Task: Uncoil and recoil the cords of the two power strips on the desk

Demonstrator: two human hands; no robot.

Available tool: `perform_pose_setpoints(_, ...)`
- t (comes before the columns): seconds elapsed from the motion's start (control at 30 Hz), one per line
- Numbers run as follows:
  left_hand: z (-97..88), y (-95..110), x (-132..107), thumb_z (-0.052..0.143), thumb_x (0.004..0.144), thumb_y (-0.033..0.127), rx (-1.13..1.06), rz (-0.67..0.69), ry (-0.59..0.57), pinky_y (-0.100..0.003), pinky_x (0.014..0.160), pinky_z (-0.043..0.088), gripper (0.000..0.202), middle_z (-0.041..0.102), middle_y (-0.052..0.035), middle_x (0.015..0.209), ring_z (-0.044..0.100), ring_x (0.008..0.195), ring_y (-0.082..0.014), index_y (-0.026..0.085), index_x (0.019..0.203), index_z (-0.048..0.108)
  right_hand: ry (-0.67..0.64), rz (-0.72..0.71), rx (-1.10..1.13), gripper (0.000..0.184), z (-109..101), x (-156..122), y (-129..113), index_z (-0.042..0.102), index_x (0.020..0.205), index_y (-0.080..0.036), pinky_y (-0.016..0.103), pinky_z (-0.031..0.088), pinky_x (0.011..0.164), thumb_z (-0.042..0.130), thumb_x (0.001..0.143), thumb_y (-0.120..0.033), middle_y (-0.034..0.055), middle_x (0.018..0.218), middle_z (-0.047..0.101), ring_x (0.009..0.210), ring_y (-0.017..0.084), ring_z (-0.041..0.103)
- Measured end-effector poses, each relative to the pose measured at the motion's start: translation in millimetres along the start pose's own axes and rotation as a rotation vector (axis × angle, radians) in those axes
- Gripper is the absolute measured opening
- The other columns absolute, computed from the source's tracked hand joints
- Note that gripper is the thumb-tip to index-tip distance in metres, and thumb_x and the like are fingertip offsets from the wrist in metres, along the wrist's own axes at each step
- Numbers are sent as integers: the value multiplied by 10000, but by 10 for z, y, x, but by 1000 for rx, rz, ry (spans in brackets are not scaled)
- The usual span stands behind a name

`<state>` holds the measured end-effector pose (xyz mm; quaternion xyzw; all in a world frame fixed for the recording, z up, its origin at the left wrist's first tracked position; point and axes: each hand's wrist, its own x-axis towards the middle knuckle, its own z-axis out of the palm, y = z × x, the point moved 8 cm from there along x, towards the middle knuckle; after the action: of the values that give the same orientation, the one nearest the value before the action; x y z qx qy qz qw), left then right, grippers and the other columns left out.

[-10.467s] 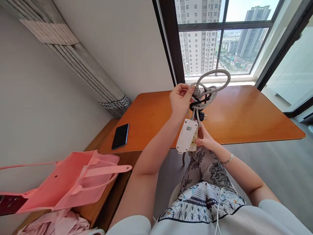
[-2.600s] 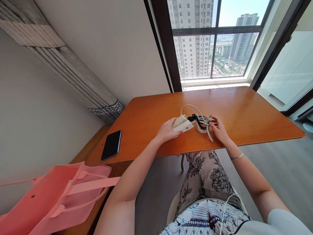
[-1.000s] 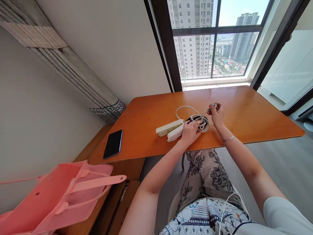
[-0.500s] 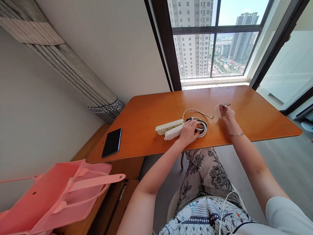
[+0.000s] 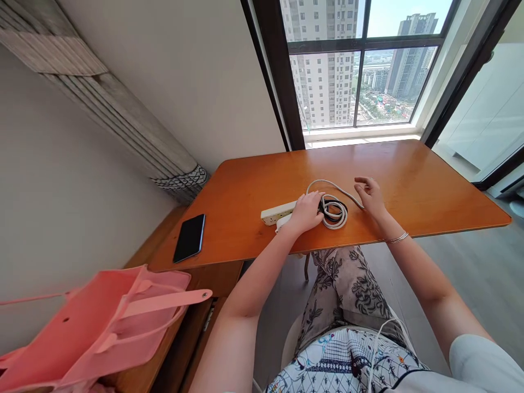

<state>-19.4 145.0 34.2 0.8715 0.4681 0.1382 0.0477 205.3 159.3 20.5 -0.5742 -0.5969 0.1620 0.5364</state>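
Note:
Two white power strips lie side by side on the wooden table. My left hand (image 5: 307, 212) is closed over the nearer power strip (image 5: 282, 222), hiding much of it. Only the outer end of the other power strip (image 5: 275, 213) shows plainly. To the right of my left hand is a coil of white and black cord (image 5: 335, 213). From there a loose white cord (image 5: 335, 187) arcs over the tabletop towards my right hand and passes out of sight beneath it. My right hand (image 5: 370, 197) hovers just above the table with thumb and fingers apart. The plug is hidden.
A dark-screened tablet or phone (image 5: 189, 238) rests at the left end of the table (image 5: 241, 191). An open pink bag (image 5: 102, 322) stands lower left, by the bench. Behind the table is a window (image 5: 360, 82); a curtain (image 5: 123, 125) hangs at left.
My right hand has let go of the plug and drawn back towards me, turning over the cord. My left hand has shifted left from the coil onto the power strips.

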Motion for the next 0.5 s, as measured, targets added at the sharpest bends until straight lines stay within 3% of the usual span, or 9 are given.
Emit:
perform_pose_setpoints(0.1,3,-40,99,477,856,179,3,-61,-54,-475,1152,374,547,649,-158,1356,587,1276,-303,126,1398,527,-295,30,96,414,382,-113,-94,723,1102,-182,420,516,983,583,891,-509,123,1157,722,1084,256,663)
perform_pose_setpoints(0.2,-1,-75,171,445,907,218,-85,-81,-80,-429,1094,430,462,666,-148,1334,615,1233,-289,130,1342,574,-458,129,73,412,664,-189,-11,742,1104,-173,421,522,984,624,888,-503,123,1149,742,1053,269,688)
perform_pose_setpoints(0.37,-14,-142,197,560,902,327,-196,-138,-13,-402,1017,477,359,704,-117,1265,645,1173,-287,179,1220,640,-498,169,59,410,832,-212,72,751,1092,-162,408,548,927,775,783,-431,123,1127,748,999,275,702)
perform_pose_setpoints(0.5,-23,-148,172,566,877,257,-226,-178,64,-385,948,499,315,732,-99,1183,674,1085,-276,195,1171,661,-506,181,122,422,815,-228,26,740,1106,-175,381,537,949,634,889,-520,96,1133,743,1032,242,691)
